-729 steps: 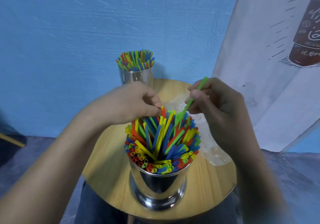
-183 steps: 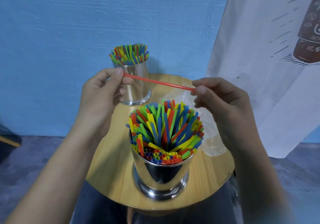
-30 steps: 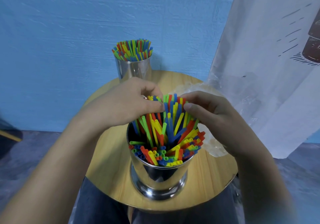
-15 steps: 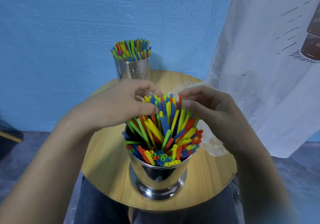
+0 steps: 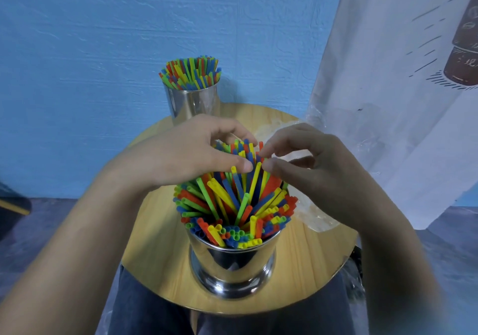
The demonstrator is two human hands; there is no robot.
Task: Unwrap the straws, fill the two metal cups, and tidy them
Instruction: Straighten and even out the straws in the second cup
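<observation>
A shiny metal cup (image 5: 232,264) stands at the near edge of the round wooden table (image 5: 155,244), packed with red, yellow, green and blue straws (image 5: 232,205) that lean and cross. My left hand (image 5: 186,153) and my right hand (image 5: 318,169) meet over the far tops of this bundle, fingers pinching a cluster of straw ends between them. A second metal cup (image 5: 192,104) at the table's far edge holds its own upright bunch of coloured straws (image 5: 190,72).
Crumpled clear plastic wrap (image 5: 310,213) lies on the table's right side behind my right hand. A white printed cloth (image 5: 388,88) hangs at the right. A blue wall (image 5: 103,50) stands behind the table. My lap in dark trousers (image 5: 155,316) is under the table's near edge.
Both hands have stayed on the near cup's straws, drawing the tops closer together. Earlier I held a single red straw between both hands; it is no longer held apart.
</observation>
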